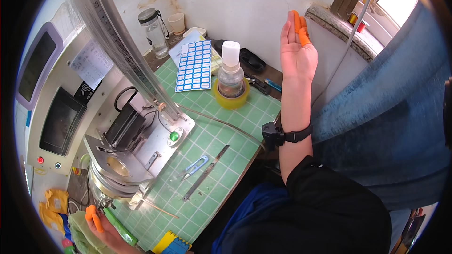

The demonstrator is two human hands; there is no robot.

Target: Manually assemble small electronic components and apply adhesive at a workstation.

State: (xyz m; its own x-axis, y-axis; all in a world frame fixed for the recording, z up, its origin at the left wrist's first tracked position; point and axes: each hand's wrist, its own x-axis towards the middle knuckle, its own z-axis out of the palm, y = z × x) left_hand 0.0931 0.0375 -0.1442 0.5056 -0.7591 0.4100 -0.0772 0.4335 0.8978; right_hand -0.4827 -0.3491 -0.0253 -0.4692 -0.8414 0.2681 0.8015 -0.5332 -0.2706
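Note:
My right hand (299, 56) is raised by the wall at the upper right, palm showing, fingers stretched out with nothing in them. Orange finger covers sit on several of its fingers, and a black strap with a box-shaped device (274, 135) circles that forearm. Low on the left, my left hand (107, 229), also with orange covers, has its fingers partly bent and apart; no held thing shows. It is just below the round metal head (110, 178) of a bench machine, beside a green long-handled tool (120, 228).
Thread snips (194, 166) and a narrow blade (206, 173) lie on the green tiled mat (226, 131). Behind are a clear bottle with white cap (230, 73) in a tape roll (230, 101), a label sheet (194, 65) and a water bottle (154, 33). A blue curtain (376, 113) hangs right.

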